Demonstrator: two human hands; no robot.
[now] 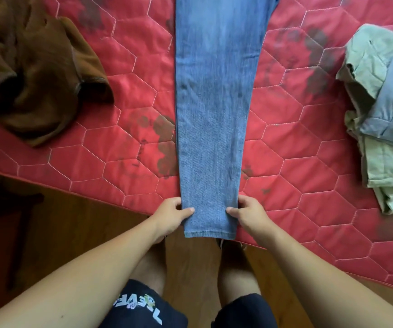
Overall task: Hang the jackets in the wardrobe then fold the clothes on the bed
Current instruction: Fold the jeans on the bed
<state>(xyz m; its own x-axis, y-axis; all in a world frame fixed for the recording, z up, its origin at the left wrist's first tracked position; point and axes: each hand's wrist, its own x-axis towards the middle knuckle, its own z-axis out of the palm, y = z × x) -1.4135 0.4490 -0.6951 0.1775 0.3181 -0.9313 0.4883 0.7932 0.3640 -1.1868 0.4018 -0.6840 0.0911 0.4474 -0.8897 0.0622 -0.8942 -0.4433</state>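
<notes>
A pair of light blue jeans lies flat and lengthwise on the red quilted mattress, legs stacked one over the other, with the hem hanging just over the near edge. My left hand pinches the left side of the leg near the hem, thumb on top. My right hand pinches the right side the same way. The waist end runs out of view at the top.
A crumpled brown garment lies at the left of the bed. A heap of pale green and grey-blue clothes lies at the right. Wooden floor and my legs are below the mattress edge.
</notes>
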